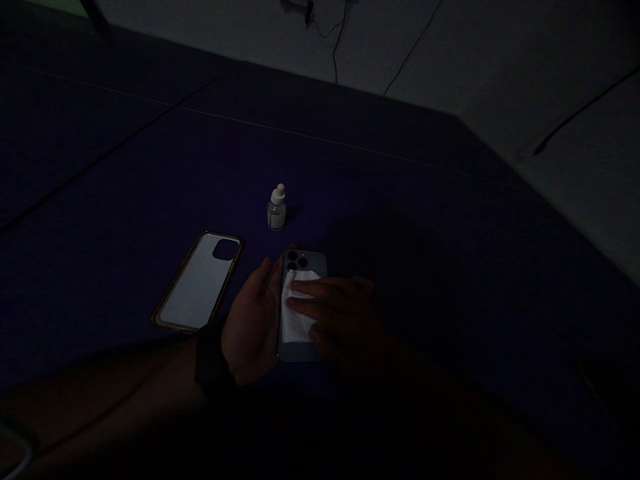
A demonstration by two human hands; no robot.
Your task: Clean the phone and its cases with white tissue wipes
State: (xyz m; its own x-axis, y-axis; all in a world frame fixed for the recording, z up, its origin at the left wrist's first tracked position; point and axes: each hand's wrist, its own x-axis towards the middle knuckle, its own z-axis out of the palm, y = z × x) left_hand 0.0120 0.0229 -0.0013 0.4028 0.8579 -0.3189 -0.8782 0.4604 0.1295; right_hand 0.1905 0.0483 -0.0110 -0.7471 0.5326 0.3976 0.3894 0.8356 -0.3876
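Observation:
My left hand (254, 320) holds a smartphone (301, 352) by its left edge, with the back and camera lenses facing up. On the phone's back lies a white folded cloth or wipe (297, 325). The fingers of my right hand (343, 310) press this cloth flat against the phone from the right. Left of my hands, a clear phone case (195, 287) with a brownish rim rests on the dark blue surface. Beyond the phone a small dropper bottle (276, 215) with a white cap and a pale bulb stands upright.
The dark blue surface (150, 180) spreads around my hands, crossed by thin seam lines. Behind it and to the right rise pale walls (240, 33) with hanging cables (340, 40). A dark watch (213, 360) is on my left wrist. The lighting is very dim.

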